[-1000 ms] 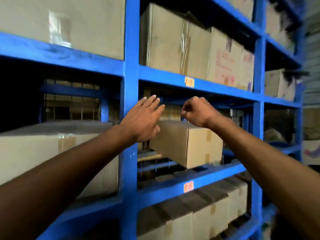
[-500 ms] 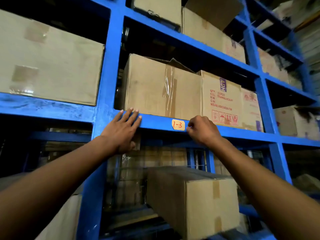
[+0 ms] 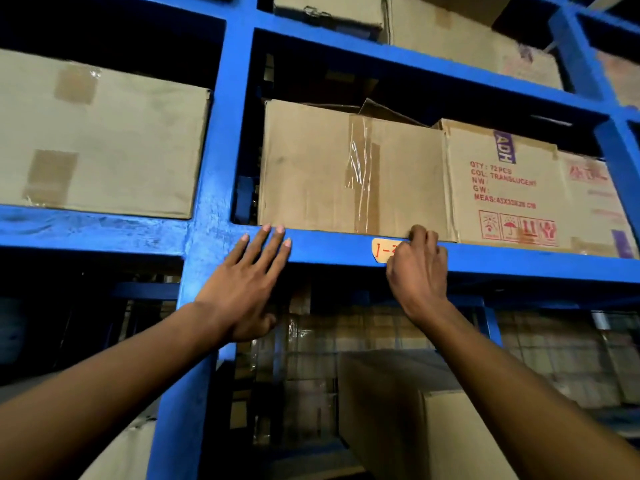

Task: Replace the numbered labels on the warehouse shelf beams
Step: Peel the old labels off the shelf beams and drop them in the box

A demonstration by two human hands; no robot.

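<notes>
A pale orange numbered label (image 3: 382,250) with red writing is stuck on the front of a blue shelf beam (image 3: 332,244). My right hand (image 3: 417,271) covers the label's right part, its fingers curled at the label's right edge. My left hand (image 3: 247,287) lies flat on the same beam to the left, fingers spread and holding nothing, next to the blue upright post (image 3: 204,237).
Cardboard boxes stand on the beam: a plain taped one (image 3: 349,168), a printed one (image 3: 505,185) to its right, a large one (image 3: 100,136) in the left bay. Another box (image 3: 450,420) sits on the shelf below. More beams and boxes run overhead.
The view rose from the lower shelf to this beam. My right hand moved left onto the label's right edge, hiding its last digit. My left hand stays flat on the beam.
</notes>
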